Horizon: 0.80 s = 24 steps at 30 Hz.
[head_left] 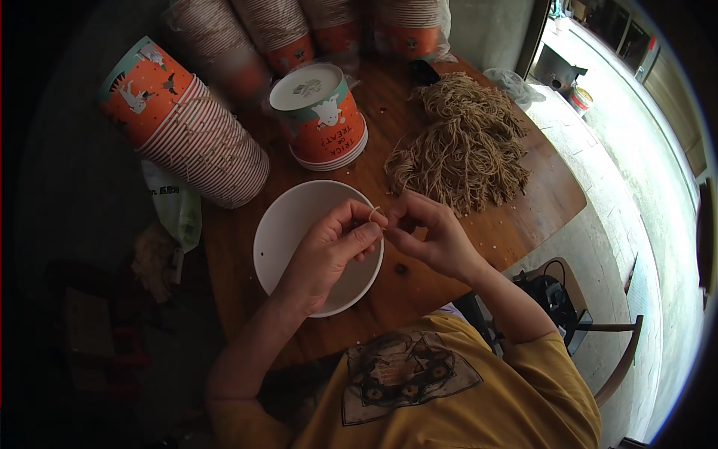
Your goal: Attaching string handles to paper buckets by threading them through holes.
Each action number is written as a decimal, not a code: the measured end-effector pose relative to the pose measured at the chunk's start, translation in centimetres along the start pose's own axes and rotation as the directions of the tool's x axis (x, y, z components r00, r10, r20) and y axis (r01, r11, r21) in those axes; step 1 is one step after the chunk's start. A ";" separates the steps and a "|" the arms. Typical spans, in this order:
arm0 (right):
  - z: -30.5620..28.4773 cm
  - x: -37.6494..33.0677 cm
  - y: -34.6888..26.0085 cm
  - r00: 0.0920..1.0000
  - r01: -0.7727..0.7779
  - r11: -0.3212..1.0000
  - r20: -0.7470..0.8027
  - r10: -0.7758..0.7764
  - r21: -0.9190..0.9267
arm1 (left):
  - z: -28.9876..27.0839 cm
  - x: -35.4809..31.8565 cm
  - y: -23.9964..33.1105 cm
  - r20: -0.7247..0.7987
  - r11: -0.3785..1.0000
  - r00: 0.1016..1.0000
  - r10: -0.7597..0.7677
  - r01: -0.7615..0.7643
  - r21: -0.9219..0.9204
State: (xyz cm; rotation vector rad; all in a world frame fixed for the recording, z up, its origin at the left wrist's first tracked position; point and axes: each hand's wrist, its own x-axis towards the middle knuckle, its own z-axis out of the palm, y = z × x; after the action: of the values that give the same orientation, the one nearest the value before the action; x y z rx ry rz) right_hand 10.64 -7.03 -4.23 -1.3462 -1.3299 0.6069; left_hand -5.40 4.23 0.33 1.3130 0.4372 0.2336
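Observation:
Over the right side of an open white paper bucket (280,217), both hands work close together on a piece of thin tan cord (377,211). My left hand (333,247) pinches the cord between thumb and fingertips, where it makes a small loop. My right hand (437,238) has its thumb and index finger pressed together at the cord beside the left fingertips. A small dark hole shows in the bucket's left wall. Beyond my right hand lies a heap of tan cords (471,142) on the wooden table.
Upside-down orange and teal printed buckets (318,120) stand behind the white bucket. A tall nested stack of buckets (187,127) leans at the left. Several wrapped stacks (273,34) line the back. A clear plastic bag (514,86) lies by the table's far right edge.

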 end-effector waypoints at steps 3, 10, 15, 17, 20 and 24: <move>0.1 0.1 0.2 0.994 0.092 0.994 -0.057 -0.095 -0.053 | 0.1 0.2 -0.1 -0.022 1.000 0.999 -0.025 0.025 -0.002; 1.1 -1.2 -2.5 0.971 -0.228 0.951 -0.022 0.237 0.207 | -0.8 0.6 0.3 0.002 0.959 0.978 -0.210 0.206 -0.197; 2.0 -1.6 -2.4 0.973 -0.218 0.950 -0.032 0.230 0.224 | -0.9 0.7 0.4 0.050 0.935 0.966 -0.253 0.257 -0.243; 2.1 -1.6 -2.2 0.972 -0.220 0.956 -0.034 0.231 0.193 | -0.9 0.7 0.4 0.050 0.937 0.968 -0.247 0.252 -0.243; 1.8 -1.5 -2.4 0.972 -0.233 0.956 0.003 0.236 0.176 | -1.0 0.6 0.4 0.047 0.943 0.974 -0.220 0.225 -0.245; 0.3 -0.8 -1.8 0.994 0.045 0.998 -0.095 -0.049 -0.042 | -0.3 0.3 1.0 -0.052 0.982 0.986 -0.161 0.155 -0.111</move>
State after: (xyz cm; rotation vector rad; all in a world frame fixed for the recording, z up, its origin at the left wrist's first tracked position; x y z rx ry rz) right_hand 9.49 -8.05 -2.94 -1.3554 -1.2978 0.4796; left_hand -5.16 4.86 1.17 1.1631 0.5707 0.1619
